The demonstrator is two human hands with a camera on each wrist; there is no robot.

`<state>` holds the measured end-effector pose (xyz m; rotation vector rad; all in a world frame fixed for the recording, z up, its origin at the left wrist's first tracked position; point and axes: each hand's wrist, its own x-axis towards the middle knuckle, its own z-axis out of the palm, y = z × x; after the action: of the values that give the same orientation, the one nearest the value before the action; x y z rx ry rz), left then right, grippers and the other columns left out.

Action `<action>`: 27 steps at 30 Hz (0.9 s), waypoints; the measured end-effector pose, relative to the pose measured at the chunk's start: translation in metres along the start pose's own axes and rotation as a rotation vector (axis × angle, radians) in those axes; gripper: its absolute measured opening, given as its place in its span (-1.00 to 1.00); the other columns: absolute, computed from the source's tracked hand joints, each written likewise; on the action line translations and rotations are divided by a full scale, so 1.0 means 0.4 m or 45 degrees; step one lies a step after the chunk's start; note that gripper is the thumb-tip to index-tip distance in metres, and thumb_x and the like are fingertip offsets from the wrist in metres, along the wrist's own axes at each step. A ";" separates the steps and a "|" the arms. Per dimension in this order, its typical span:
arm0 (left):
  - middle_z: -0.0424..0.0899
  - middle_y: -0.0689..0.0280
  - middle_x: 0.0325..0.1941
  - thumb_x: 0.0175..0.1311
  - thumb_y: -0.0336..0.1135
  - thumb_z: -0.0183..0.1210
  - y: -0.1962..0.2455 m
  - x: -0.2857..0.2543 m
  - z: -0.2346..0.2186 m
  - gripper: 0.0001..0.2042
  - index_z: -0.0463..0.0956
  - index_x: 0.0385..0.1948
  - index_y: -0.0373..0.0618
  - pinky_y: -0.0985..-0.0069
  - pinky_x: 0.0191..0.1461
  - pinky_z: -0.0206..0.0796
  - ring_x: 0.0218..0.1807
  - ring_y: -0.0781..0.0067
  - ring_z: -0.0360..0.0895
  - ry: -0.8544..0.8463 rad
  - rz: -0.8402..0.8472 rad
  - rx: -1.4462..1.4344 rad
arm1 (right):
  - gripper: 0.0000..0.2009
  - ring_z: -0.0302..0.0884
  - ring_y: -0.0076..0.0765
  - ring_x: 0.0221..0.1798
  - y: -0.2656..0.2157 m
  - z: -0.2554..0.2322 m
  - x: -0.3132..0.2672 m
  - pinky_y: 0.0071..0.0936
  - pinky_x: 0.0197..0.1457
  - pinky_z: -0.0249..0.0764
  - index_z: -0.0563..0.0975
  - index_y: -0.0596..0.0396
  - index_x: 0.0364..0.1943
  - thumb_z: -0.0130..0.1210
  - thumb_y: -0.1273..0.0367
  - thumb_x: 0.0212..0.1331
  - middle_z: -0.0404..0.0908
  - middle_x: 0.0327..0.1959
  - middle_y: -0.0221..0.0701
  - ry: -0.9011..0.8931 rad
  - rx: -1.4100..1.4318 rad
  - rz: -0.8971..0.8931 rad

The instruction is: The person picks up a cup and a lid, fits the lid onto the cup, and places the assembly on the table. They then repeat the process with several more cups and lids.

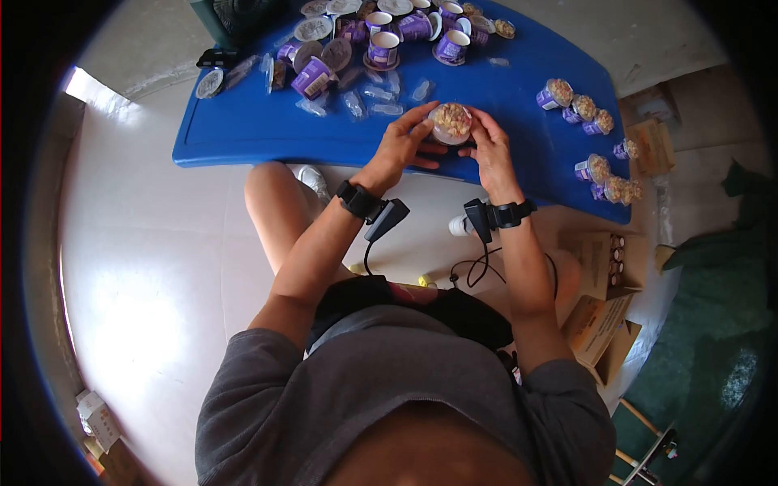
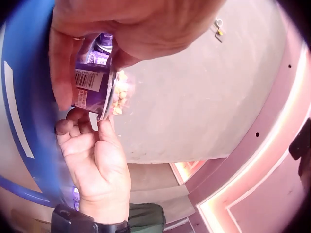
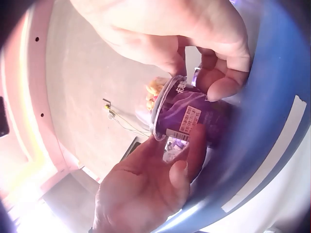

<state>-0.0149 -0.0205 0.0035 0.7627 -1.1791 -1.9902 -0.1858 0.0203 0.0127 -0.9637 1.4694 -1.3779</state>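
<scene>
Left hand (image 1: 397, 143) grasps one side of a purple printed cup with a clear domed lid (image 1: 450, 123), fingers curled round the wall. Right hand (image 1: 493, 158) grasps the opposite side, thumb near the rim, fingers against the wall. The two-sided hold likely keeps the cup steady and spares the thin dome from squeezing. Crumbly golden pieces show through the dome, which faces the person. Cup is at the near edge of the blue plastic surface (image 1: 267, 134); can't tell if its base touches.

Just beyond: small clear plastic packets (image 1: 354, 104), scattered loose. Farther back, open purple paper cups with white insides (image 1: 383, 50), some upright, one tipped over (image 1: 314, 78), among round clear lids (image 1: 313, 29); probably within easy reach there. Right end: similar domed, filled cups (image 1: 557, 93) in two loose groups, apparently kept apart from the open ones. Brown cardboard boxes (image 1: 585, 251) sit on the floor near that end.
</scene>
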 end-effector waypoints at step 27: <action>0.51 0.10 0.06 0.21 -0.24 0.24 -0.020 -0.005 -0.001 -0.35 0.14 0.32 -0.03 0.53 -0.39 0.57 -0.21 0.44 0.64 0.038 0.344 0.752 | -0.72 0.39 -0.66 -0.31 0.032 0.017 -0.011 -0.65 -0.37 0.32 0.50 -0.04 0.03 -0.21 0.25 0.43 0.54 -0.26 -0.53 0.094 -0.289 -0.236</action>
<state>-0.0156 -0.0164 -0.0034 0.8534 -1.7785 -1.4101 -0.1776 0.0235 0.0004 -1.2298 1.6521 -1.4103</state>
